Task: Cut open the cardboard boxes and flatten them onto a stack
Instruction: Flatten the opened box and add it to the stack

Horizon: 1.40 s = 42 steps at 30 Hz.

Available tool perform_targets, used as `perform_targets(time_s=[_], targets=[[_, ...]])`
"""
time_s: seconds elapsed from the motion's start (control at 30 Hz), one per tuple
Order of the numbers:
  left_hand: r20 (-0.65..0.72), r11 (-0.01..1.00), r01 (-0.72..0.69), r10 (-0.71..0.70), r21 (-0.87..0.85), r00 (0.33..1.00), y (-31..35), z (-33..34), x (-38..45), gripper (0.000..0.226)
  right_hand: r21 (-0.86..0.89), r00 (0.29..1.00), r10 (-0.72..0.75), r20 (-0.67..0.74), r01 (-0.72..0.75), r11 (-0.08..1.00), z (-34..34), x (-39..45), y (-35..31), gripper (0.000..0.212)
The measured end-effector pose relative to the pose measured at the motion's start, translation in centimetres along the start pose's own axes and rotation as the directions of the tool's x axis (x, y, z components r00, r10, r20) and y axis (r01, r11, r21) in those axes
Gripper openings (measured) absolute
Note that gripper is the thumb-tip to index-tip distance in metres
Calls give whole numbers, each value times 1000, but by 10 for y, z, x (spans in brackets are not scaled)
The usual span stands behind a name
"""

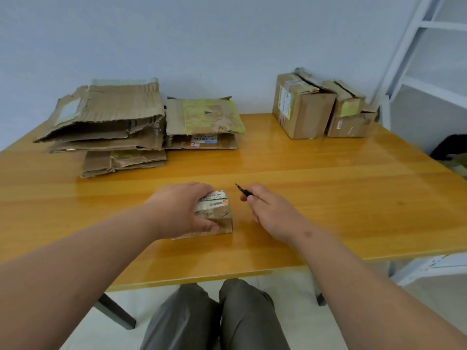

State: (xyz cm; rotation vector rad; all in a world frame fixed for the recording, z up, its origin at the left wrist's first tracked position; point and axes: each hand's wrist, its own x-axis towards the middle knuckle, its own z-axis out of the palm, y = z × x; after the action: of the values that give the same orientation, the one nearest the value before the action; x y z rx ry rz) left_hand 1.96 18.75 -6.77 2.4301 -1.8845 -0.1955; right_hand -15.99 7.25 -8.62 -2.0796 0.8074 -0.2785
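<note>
Step in hand: While two piles of flattened cardboard already lie at ten and eleven o'clock on the desk (328, 173), one small box is being readied for cutting, so the task looks well along, with sealed boxes left to do.
Large flattened stack (106, 125): at ten o'clock, several opened cartons lying loosely on one another, a pale label patch on the top sheet, no writing legible.
Smaller flattened stack (204, 122): just beside it at eleven o'clock, yellow-green tape on top; a white barcode label shows on the sheet beneath, its text too small to read.
Left hand (182, 210): clasped around the small box, fingers over its top, thumb on the near face, pinning it to the desk.
Small box (217, 215): at the centre of the desk, crumpled brown tape, a white shipping label with an orange corner; the characters cannot be made out.
Right hand (267, 208): just right of the box, pinching a black cutter.
Cutter (243, 190): tip pointing to eleven o'clock, clear of the box.
Next move: likely bring the tip down onto the taped seam and draw it along, away from the holding fingers.
Uncut boxes (321, 107): at one o'clock, three sealed cartons huddled together, labels blurred.
</note>
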Motion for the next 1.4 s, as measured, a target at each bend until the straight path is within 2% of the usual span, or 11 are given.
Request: perform_targets(time_s=[0.33, 0.5, 0.83, 0.97, 1.03, 1.13, 1.2, 1.23, 1.3, 1.33, 1.4], targets=[[8, 1000, 14, -14, -20, 1000, 3, 1, -1, 83, -243, 993, 45, -112, -71, 967, 9, 0, -3, 28], [29, 1000, 19, -18, -25, 999, 2, 0, 0, 85, -223, 992, -20, -128, -9, 975, 8, -2, -2, 28], [61, 1000, 14, -13, -12, 998, 0, -2, 0, 89, -281, 993, -116, -5, 110, 953, 2, -5, -6, 27], [79, 999, 27, -24, -34, 997, 1, -2, 0, 97, -207, 996, -74, 45, 82, 975, -5, -12, -1, 22], [130, 998, 19, -11, -65, 991, -3, -4, 0, 105, -93, 1000, 5, 7, -5, 996, -10, -11, 2, 16], [229, 998, 33, -20, -54, 973, -11, -12, 1, 109, 127, 988, 116, -105, -102, 987, -15, -7, 6, 17], [262, 986, 85, -45, -141, 964, -13, -17, 1, 102, 134, 984, 106, -142, -87, 987, -13, -5, 6, 17], [277, 961, 129, -58, -245, 959, -12, -20, 1, 96, 135, 987, 88, -134, -70, 988, -11, -6, 3, 17], [324, 845, 230, -72, -482, 943, -12, -26, 0, 79, 223, 996, 52, -69, -35, 974, -5, -7, -2, 28], [354, 793, 268, -71, -547, 932, -12, -28, -1, 68, 302, 999, 35, -21, -27, 953, -3, -8, -4, 34], [399, 766, 304, -68, -567, 914, -13, -32, -4, 55, 403, 999, -8, 53, -14, 915, -1, -7, -7, 39]])
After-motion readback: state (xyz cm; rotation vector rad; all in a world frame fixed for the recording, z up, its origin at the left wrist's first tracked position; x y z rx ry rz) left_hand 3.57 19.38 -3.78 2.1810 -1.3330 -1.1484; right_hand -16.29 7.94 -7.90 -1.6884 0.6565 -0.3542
